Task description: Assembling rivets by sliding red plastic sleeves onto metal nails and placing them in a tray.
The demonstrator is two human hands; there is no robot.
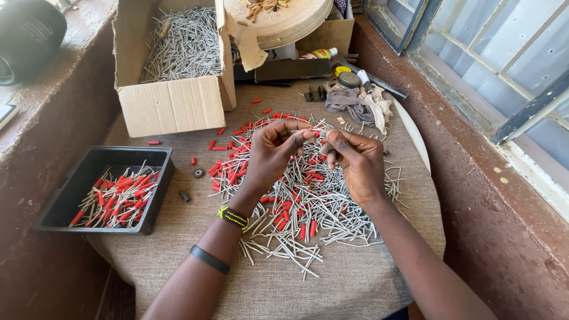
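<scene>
- The left hand (pixel 274 155) and the right hand (pixel 355 163) are raised together over the middle of the cloth-covered table (pixel 355 278), fingertips almost meeting.
- Both hands pinch something small where the fingertips meet; it is too small to name for sure, though it looks like one grey stick, perhaps with a red sleeve.
- Directly under and around both hands lies a big loose pile of grey sticks (pixel 296 237), with red sleeves (pixel 231 166) scattered mostly beyond and to the left of the left hand.
- Well to the left of the left hand sits a black tray (pixel 160 163) holding a modest heap of sticks with red sleeves on them (pixel 115 198); judged from this, some pieces are finished.
- The tray is far from full and the loose pile is much bigger, so most of the work appears left.
- Beyond the left hand stands an open cardboard box (pixel 172 106), full of more bare grey sticks (pixel 186 44).
- Beyond the right hand lies a crumpled rag (pixel 355 104) among small tools.
</scene>
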